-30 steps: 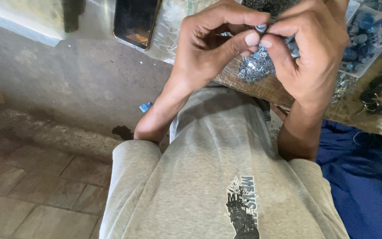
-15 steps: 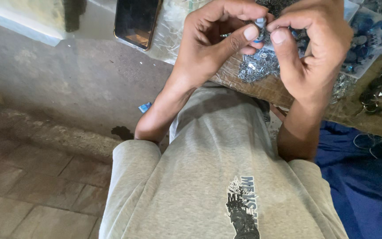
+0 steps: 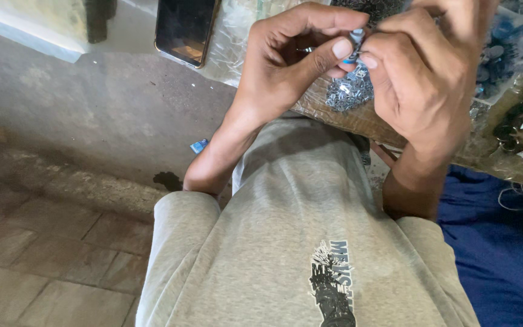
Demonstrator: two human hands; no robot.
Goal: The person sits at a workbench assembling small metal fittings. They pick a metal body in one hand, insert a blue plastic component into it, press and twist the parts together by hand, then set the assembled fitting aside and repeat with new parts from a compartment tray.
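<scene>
Hands (image 3: pixel 298 60) (image 3: pixel 431 79) pinching small metal part (image 3: pixel 355 41) above parts-filled bag (image 3: pixel 349 94).

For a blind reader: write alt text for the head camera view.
Two hands, left hand and right hand, pinch a small blue-and-metal part together above a pile of metal bits. A dark phone lies nearby.

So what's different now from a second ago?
Very little. The left hand and right hand still pinch a small blue-and-metal part between their fingertips, and have shifted slightly up and to the right in view. The dark phone, the pile of small metal pieces and the grey shorts stayed put.
</scene>
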